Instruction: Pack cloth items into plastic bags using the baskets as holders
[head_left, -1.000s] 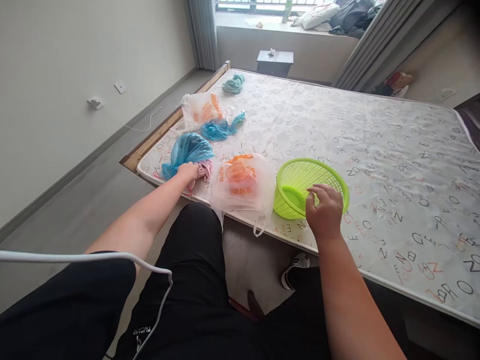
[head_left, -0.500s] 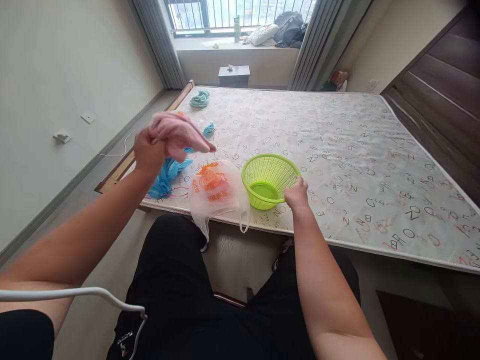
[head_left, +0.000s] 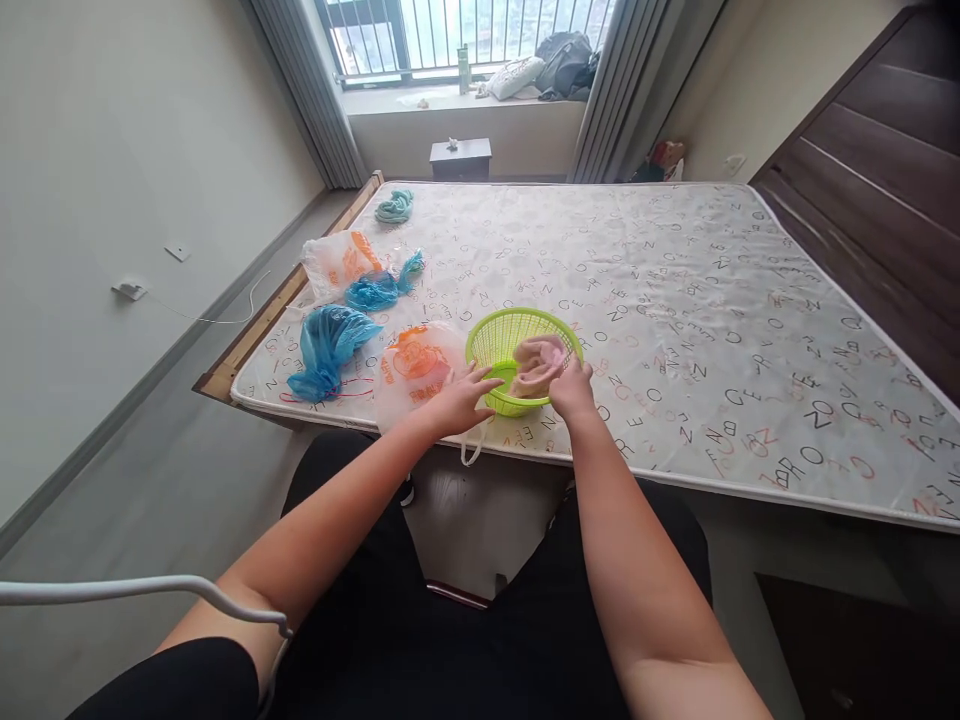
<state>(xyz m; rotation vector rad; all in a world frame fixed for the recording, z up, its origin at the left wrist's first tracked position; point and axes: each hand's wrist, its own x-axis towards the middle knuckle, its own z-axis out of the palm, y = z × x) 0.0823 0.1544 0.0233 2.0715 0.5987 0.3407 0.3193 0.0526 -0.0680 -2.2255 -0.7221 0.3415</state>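
Observation:
A green plastic basket (head_left: 499,340) stands on the mattress near its front edge. Inside it, on the right, lies a crumpled pink cloth (head_left: 538,362). My right hand (head_left: 572,390) grips the basket's right rim, its fingers closed around it. My left hand (head_left: 461,400) is at the left rim, fingers spread and holding nothing; whether they touch the basket I cannot tell. Partly beneath the left hand is a white plastic bag (head_left: 420,360) with orange print. Farther left lie a crumpled blue bag (head_left: 330,345) and another blue bag (head_left: 375,290).
The lettered mattress (head_left: 675,300) extends away to the right. Another orange-printed white bag (head_left: 337,262) and a teal cloth-like bundle (head_left: 395,206) lie along its left side. A white cable (head_left: 150,590) crosses the lower left, close to my left arm. Beyond the mattress stands a small nightstand (head_left: 460,152).
The pink cloth, held up in my left hand before, is now in the basket. My left hand has come down and right to the basket and opened. My right hand keeps its rim grip.

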